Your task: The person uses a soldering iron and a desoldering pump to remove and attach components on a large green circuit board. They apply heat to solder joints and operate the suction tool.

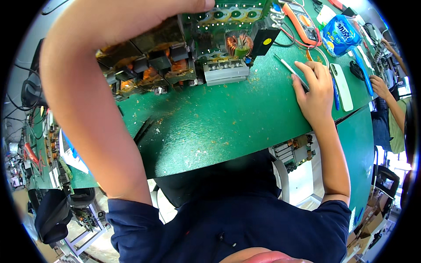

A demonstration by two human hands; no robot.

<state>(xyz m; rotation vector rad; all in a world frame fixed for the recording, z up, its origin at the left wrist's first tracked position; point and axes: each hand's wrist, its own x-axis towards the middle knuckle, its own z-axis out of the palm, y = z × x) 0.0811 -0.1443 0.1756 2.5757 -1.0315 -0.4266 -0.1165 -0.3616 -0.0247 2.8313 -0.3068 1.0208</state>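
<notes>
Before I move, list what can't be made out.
In the head view:
Left hand: fingers mostly cut off by the top edge.
Circuit board: far end cut off there too.
Slim tool: back end hidden by the right hand.
Crumbs on the green table: too small to identify.

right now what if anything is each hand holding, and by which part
The right hand has a slim pen-like tool between thumb and fingers, near its darker rear; whether gripped can't be told. The left hand, mostly cut off: can't tell.
</notes>
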